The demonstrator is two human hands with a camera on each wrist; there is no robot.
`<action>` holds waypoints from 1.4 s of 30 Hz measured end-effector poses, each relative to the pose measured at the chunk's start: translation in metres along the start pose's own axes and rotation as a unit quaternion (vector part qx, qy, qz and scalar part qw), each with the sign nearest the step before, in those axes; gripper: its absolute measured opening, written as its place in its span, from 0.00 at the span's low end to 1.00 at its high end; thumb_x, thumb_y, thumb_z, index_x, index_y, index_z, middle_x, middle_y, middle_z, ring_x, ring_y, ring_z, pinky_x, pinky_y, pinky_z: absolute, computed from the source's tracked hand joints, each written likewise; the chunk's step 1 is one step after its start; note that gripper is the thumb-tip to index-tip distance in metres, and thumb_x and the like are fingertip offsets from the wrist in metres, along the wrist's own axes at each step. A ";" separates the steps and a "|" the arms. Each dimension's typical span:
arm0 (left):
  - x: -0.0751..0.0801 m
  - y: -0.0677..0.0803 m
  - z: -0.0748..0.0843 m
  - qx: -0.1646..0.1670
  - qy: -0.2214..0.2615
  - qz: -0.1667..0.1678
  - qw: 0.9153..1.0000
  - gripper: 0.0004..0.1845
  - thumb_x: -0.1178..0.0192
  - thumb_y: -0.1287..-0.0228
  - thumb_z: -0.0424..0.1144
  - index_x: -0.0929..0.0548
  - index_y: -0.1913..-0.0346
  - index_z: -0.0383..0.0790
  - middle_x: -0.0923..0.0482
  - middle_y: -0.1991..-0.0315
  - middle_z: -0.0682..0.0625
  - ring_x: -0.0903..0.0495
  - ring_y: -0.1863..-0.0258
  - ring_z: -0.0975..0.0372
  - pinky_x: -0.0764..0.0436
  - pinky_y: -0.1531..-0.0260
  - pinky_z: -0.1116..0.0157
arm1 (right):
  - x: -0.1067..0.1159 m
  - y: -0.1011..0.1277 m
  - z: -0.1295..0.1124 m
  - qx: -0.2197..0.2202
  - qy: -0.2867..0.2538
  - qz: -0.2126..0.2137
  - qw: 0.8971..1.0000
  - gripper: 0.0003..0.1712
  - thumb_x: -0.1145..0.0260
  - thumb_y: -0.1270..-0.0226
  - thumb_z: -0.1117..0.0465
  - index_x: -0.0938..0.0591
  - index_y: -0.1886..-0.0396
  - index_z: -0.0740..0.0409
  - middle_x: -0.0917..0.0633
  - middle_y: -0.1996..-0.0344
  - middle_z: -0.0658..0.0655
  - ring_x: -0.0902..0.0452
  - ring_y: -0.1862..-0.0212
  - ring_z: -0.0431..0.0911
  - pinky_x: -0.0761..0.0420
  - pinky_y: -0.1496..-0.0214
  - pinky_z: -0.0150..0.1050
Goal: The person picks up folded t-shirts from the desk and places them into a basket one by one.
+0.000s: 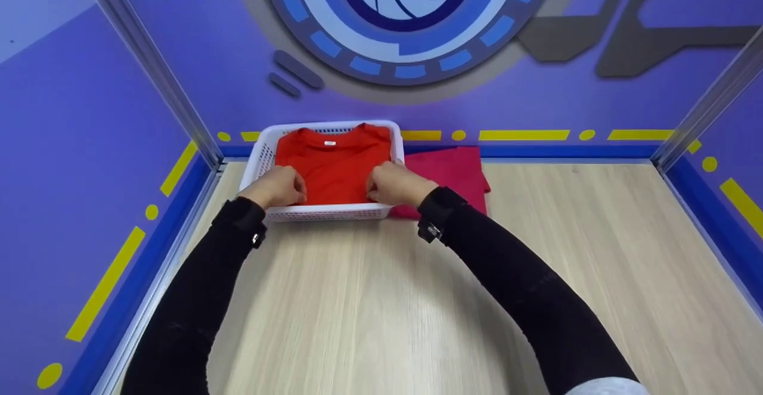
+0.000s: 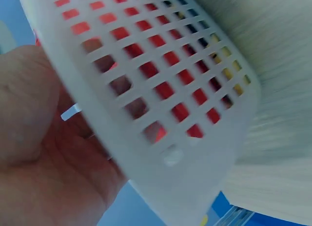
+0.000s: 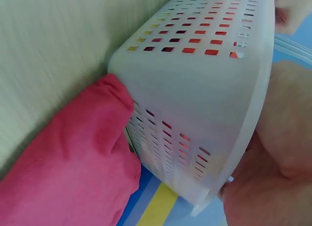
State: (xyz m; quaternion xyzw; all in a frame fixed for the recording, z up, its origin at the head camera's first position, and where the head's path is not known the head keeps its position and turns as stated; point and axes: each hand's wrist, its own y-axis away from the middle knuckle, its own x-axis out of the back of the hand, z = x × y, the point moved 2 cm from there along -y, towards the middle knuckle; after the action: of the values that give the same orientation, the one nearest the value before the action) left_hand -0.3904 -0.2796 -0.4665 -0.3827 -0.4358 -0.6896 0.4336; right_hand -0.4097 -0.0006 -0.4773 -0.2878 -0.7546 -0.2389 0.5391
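An orange-red shirt [image 1: 335,165] with a small white neck label lies spread inside a white perforated plastic basket [image 1: 328,212], its collar toward the back wall. My left hand [image 1: 276,186] reaches over the basket's front left corner and pinches the shirt's near left part with curled fingers. At the near right part, my right hand [image 1: 392,185] pinches the shirt in the same way. Both wrist views show the basket wall [image 2: 161,79] hiding most of the fingertips. The right palm [image 3: 273,172] is just behind the basket rim.
A folded crimson cloth [image 1: 450,174] lies on the wooden table [image 1: 381,311], against the basket's right side. Blue-purple panels [image 1: 197,43] with yellow markings enclose the back and both sides. The basket stands close to the back wall.
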 end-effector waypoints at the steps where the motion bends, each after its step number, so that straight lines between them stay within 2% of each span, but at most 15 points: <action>1: -0.002 0.000 -0.001 0.000 0.003 -0.002 1.000 0.05 0.30 0.29 0.35 0.05 0.61 0.40 0.08 0.61 0.46 0.15 0.48 0.48 0.16 0.39 0.48 | 0.000 -0.001 0.000 -0.003 0.003 -0.004 1.000 0.09 0.30 0.23 0.63 0.03 0.58 0.55 0.03 0.60 0.55 0.08 0.51 0.53 0.14 0.39 0.51; 7: -0.013 -0.007 -0.007 0.018 0.006 0.006 1.000 0.07 0.30 0.32 0.34 0.03 0.60 0.39 0.05 0.55 0.43 0.14 0.41 0.44 0.17 0.34 0.47 | -0.002 -0.008 -0.001 -0.019 0.030 -0.042 0.998 0.13 0.32 0.27 0.66 0.02 0.59 0.51 0.03 0.57 0.53 0.09 0.48 0.55 0.12 0.38 0.49; 9: -0.015 -0.008 -0.004 0.032 0.004 0.013 0.999 0.08 0.30 0.30 0.37 0.03 0.62 0.39 0.06 0.60 0.45 0.14 0.46 0.47 0.16 0.37 0.50 | -0.004 -0.007 -0.001 -0.009 0.018 -0.035 0.999 0.14 0.34 0.25 0.66 0.03 0.60 0.53 0.04 0.60 0.55 0.10 0.51 0.54 0.12 0.41 0.49; 11: -0.017 -0.006 0.003 0.047 0.003 0.020 0.999 0.13 0.32 0.26 0.41 0.07 0.68 0.37 0.14 0.71 0.48 0.17 0.58 0.50 0.17 0.47 0.53 | -0.006 -0.001 0.001 0.008 -0.003 -0.003 1.000 0.13 0.35 0.22 0.66 0.04 0.59 0.56 0.05 0.62 0.56 0.11 0.54 0.54 0.13 0.41 0.49; 14: -0.022 0.000 0.023 0.060 0.018 0.071 0.996 0.17 0.36 0.21 0.46 0.09 0.68 0.40 0.23 0.73 0.52 0.22 0.64 0.55 0.21 0.54 0.56 | -0.010 0.017 0.009 0.033 -0.039 0.075 0.996 0.12 0.34 0.19 0.67 0.05 0.55 0.59 0.06 0.60 0.58 0.11 0.53 0.54 0.19 0.38 0.54; 16: -0.027 0.007 0.043 0.038 0.036 0.128 0.990 0.16 0.37 0.19 0.46 0.08 0.62 0.40 0.18 0.70 0.50 0.18 0.62 0.53 0.18 0.52 0.54 | -0.011 0.032 0.018 0.039 -0.047 0.138 0.989 0.11 0.33 0.21 0.68 0.06 0.51 0.60 0.06 0.55 0.58 0.12 0.47 0.55 0.22 0.36 0.57; 18: -0.032 0.017 0.067 -0.010 0.055 0.188 0.981 0.14 0.37 0.19 0.45 0.05 0.52 0.41 0.09 0.59 0.47 0.12 0.53 0.51 0.14 0.44 0.51 | -0.010 0.049 0.030 0.030 -0.052 0.191 0.980 0.12 0.33 0.21 0.68 0.07 0.47 0.61 0.07 0.50 0.59 0.14 0.41 0.56 0.23 0.32 0.59; 20: -0.038 0.029 0.093 -0.069 0.073 0.225 0.969 0.14 0.37 0.18 0.44 0.06 0.46 0.41 0.07 0.51 0.46 0.09 0.48 0.51 0.13 0.38 0.50 | -0.007 0.065 0.044 0.013 -0.055 0.233 0.971 0.13 0.34 0.21 0.69 0.08 0.45 0.62 0.10 0.45 0.62 0.16 0.37 0.58 0.21 0.28 0.58; 21: -0.042 0.035 0.107 -0.099 0.084 0.232 0.964 0.13 0.36 0.18 0.43 0.06 0.46 0.41 0.06 0.51 0.46 0.09 0.48 0.52 0.12 0.39 0.50 | -0.005 0.072 0.052 0.003 -0.056 0.250 0.967 0.14 0.34 0.22 0.69 0.08 0.44 0.63 0.10 0.44 0.63 0.16 0.37 0.59 0.19 0.28 0.58; 25: -0.061 0.049 0.162 -0.203 0.106 0.214 0.950 0.12 0.36 0.18 0.41 0.07 0.44 0.41 0.07 0.51 0.47 0.09 0.49 0.56 0.10 0.42 0.56 | 0.003 0.097 0.084 -0.041 -0.054 0.269 0.961 0.14 0.36 0.23 0.71 0.09 0.45 0.68 0.11 0.43 0.68 0.14 0.38 0.63 0.16 0.29 0.57; 27: -0.074 0.045 0.184 -0.232 0.095 0.187 0.950 0.13 0.38 0.17 0.41 0.08 0.41 0.41 0.07 0.50 0.48 0.09 0.48 0.57 0.10 0.41 0.57 | 0.003 0.107 0.099 -0.069 -0.044 0.257 0.963 0.14 0.36 0.25 0.71 0.10 0.46 0.70 0.10 0.44 0.70 0.13 0.38 0.64 0.16 0.29 0.58; 29: -0.087 0.035 0.202 -0.241 0.073 0.160 0.954 0.16 0.39 0.16 0.42 0.10 0.37 0.41 0.08 0.46 0.47 0.10 0.44 0.57 0.12 0.37 0.58 | 0.000 0.115 0.114 -0.100 -0.031 0.239 0.965 0.14 0.35 0.25 0.70 0.10 0.47 0.72 0.10 0.43 0.72 0.13 0.37 0.65 0.17 0.28 0.59; 32: -0.109 0.013 0.219 -0.226 0.020 0.143 0.963 0.19 0.41 0.15 0.43 0.14 0.30 0.41 0.11 0.37 0.47 0.13 0.35 0.56 0.16 0.30 0.58 | -0.008 0.121 0.132 -0.142 -0.020 0.214 0.966 0.15 0.36 0.23 0.68 0.11 0.45 0.74 0.12 0.40 0.74 0.15 0.34 0.68 0.19 0.26 0.60; 36: -0.135 -0.016 0.236 -0.189 -0.041 0.132 0.972 0.24 0.45 0.13 0.44 0.19 0.24 0.40 0.18 0.26 0.45 0.20 0.24 0.53 0.23 0.22 0.57 | -0.019 0.124 0.150 -0.165 -0.021 0.200 0.966 0.17 0.36 0.21 0.68 0.13 0.41 0.75 0.15 0.36 0.77 0.18 0.32 0.71 0.21 0.23 0.61; 42: -0.152 -0.045 0.248 -0.082 -0.075 0.082 0.990 0.30 0.50 0.12 0.46 0.32 0.15 0.42 0.35 0.14 0.41 0.39 0.12 0.44 0.35 0.13 0.51 | -0.026 0.122 0.161 -0.184 -0.019 0.184 0.965 0.21 0.36 0.20 0.65 0.16 0.36 0.76 0.18 0.33 0.78 0.21 0.29 0.74 0.25 0.20 0.63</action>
State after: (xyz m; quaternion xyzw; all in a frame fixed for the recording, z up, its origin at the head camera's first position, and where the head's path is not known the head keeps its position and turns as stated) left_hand -0.3444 0.0031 -0.5349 -0.5020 -0.3767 -0.6543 0.4219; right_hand -0.4273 0.1906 -0.5447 -0.5202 -0.6421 -0.2648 0.4970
